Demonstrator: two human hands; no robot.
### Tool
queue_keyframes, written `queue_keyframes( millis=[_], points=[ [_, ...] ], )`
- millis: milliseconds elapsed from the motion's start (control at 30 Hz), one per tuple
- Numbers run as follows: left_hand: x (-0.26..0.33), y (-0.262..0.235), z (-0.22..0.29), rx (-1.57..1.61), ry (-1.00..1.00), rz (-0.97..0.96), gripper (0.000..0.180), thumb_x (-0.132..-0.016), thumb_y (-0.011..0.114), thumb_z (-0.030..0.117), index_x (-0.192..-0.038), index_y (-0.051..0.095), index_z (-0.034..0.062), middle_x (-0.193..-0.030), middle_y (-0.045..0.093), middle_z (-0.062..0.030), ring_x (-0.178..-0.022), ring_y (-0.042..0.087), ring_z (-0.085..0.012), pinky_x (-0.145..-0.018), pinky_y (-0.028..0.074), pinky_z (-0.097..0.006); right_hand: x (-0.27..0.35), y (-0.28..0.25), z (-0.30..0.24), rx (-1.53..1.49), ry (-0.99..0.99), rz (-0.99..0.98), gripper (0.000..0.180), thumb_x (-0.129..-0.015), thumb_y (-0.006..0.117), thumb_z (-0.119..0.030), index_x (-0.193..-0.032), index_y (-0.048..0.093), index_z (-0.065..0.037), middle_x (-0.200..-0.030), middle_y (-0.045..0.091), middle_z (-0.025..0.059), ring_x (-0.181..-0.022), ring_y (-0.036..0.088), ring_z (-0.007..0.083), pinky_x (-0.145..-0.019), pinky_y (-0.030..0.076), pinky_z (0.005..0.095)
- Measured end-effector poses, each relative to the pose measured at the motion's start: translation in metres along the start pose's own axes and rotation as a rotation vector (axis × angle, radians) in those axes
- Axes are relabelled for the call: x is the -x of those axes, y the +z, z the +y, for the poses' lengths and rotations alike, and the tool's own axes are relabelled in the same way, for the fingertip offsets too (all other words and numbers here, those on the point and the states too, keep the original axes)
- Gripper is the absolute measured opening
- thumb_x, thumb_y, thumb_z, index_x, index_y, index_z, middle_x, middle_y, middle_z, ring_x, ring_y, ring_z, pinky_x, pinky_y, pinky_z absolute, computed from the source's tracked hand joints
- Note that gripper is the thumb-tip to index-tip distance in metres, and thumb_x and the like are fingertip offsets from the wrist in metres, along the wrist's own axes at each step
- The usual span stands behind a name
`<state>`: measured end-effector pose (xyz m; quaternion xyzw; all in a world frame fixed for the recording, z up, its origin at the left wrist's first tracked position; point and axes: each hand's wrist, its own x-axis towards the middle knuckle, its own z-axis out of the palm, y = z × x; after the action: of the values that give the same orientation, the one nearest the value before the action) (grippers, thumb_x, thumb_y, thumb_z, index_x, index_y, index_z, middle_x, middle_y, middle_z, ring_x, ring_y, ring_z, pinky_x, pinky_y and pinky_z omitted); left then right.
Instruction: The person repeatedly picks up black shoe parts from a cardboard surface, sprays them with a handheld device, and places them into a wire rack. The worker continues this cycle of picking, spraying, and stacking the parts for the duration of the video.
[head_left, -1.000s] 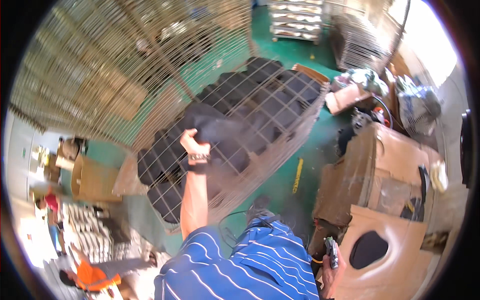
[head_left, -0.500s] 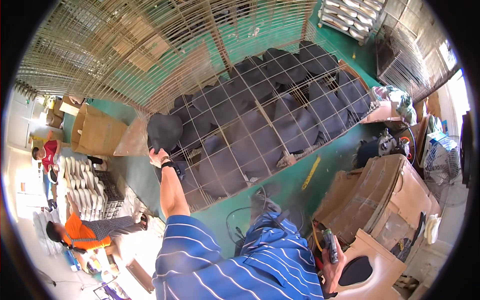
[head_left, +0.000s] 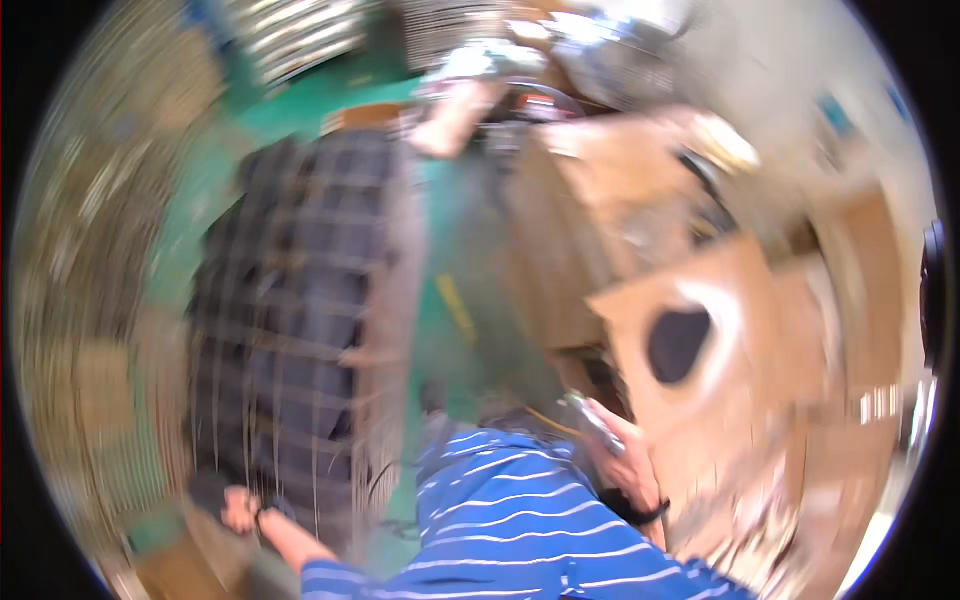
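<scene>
Motion blurs the whole head view. At the near end of a wire rack (head_left: 365, 400), my left hand (head_left: 240, 508) is closed at the edge of a dark rounded sheet piece (head_left: 208, 490). Several more black sheet pieces (head_left: 320, 260) lie across the rack under its wire grid. On my right side, my right hand (head_left: 625, 445) is wrapped round a slim dark-and-silver handheld tool (head_left: 597, 425), whose exact kind is too blurred to tell. Just beyond that hand, a single black piece (head_left: 679, 345) lies on a cardboard surface (head_left: 625, 305) with a whitish patch round it.
A large cardboard box (head_left: 560, 240) stands to the right of the rack, with a strip of green floor (head_left: 445, 230) between them. Stacked wire grids (head_left: 90, 230) fill the left. A shelf cart with pale items (head_left: 305, 35) stands at the far end. A thin dark cable (head_left: 385, 480) hangs near my legs.
My view has swung to the right, so the rack now runs lengthwise on my left and the cardboard is more central. My left hand stays at the rack's end; my right still grips the tool.
</scene>
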<state>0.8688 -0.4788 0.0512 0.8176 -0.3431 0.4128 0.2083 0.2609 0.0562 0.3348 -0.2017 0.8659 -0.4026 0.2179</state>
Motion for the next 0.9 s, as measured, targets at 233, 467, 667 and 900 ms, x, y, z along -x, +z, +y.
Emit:
queue_keyframes(
  millis=[233,467,667,900],
  points=[
    [0.092,-0.186,0.201,0.900,0.371,-0.617,0.064,-0.083,0.071,0.029,-0.135,0.057,-0.0057,-0.131,0.058,-0.0278,-0.115,0.059,-0.0402,-0.097,0.050,-0.052,0.072,-0.073,0.048,-0.006,0.183,0.436,0.057,-0.082,0.074,-0.002,-0.137,0.060,-0.002,-0.113,0.069,0.0248,-0.100,0.070,0.0396,-0.089,0.054,0.0402],
    [0.197,-0.459,0.281,1.350,0.939,-2.242,0.041,-0.100,0.062,0.014,-0.138,0.055,0.0002,-0.123,0.066,-0.0126,-0.105,0.066,-0.0211,-0.087,0.056,-0.033,0.152,-0.132,0.074,0.007,0.530,0.870,0.049,-0.088,0.071,-0.002,-0.136,0.062,-0.001,-0.098,0.070,0.0183,-0.077,0.065,0.0234,-0.075,0.053,0.0328],
    [0.327,-0.507,0.288,0.936,1.736,-2.093,0.038,-0.098,0.065,0.017,-0.132,0.059,0.0011,-0.101,0.071,-0.0064,-0.085,0.065,-0.0109,-0.068,0.051,-0.024,0.168,-0.122,0.086,-0.152,0.449,0.810,0.053,-0.083,0.075,-0.001,-0.134,0.063,0.000,-0.112,0.072,0.0221,-0.094,0.072,0.0301,-0.084,0.054,0.0336],
    [0.398,-0.436,0.250,0.411,1.540,-2.233,0.034,-0.091,0.068,0.016,-0.122,0.064,0.0025,-0.086,0.070,-0.0062,-0.065,0.063,-0.0137,-0.055,0.051,-0.029,0.162,-0.144,0.113,-0.147,0.381,1.059,0.051,-0.085,0.074,0.001,-0.135,0.062,0.000,-0.111,0.072,0.0207,-0.089,0.072,0.0292,-0.080,0.054,0.0332]
  ],
)
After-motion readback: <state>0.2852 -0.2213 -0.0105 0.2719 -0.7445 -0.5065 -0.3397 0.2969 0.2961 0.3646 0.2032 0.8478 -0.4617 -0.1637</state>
